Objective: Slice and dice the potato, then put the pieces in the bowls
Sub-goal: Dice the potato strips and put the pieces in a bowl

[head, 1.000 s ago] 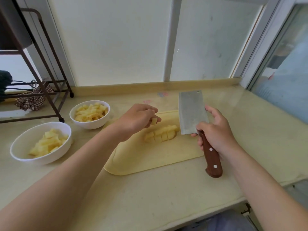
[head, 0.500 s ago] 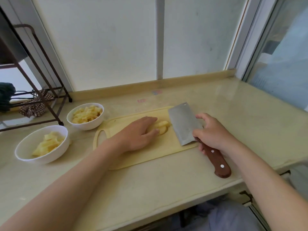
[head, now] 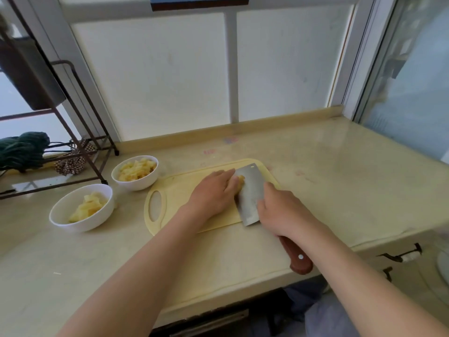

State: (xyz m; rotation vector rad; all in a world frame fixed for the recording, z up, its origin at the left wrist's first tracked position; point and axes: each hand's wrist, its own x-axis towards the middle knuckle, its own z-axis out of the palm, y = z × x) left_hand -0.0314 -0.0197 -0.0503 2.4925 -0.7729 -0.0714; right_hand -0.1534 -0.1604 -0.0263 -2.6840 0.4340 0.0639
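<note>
Two white bowls stand at the left of the tabletop, the near bowl and the far bowl, each holding pale cut potato. The potato pieces not yet bowled lie on the yellow cutting board, squeezed between our left hand and the broad blade of the cleaver.

The left hand lies palm down with its fingers nearly straight, grasping nothing, its fingertips pressed against the heap. The right hand is wrapped round the wooden handle just behind the blade, which appears tilted low, its edge at the board.

We judge this to be the gathering step: sweeping the dice onto the blade for the carry to a bowl. To do it well:
- We would hold the edge flat against the board so no cube slips beneath.
- We would push with the flats of the fingers, clear of the sharp edge.
- We would take only what the blade can bear.
- On lifting, we would level the blade and cup the left hand against the pile, since wet cubes slide easily.
</note>
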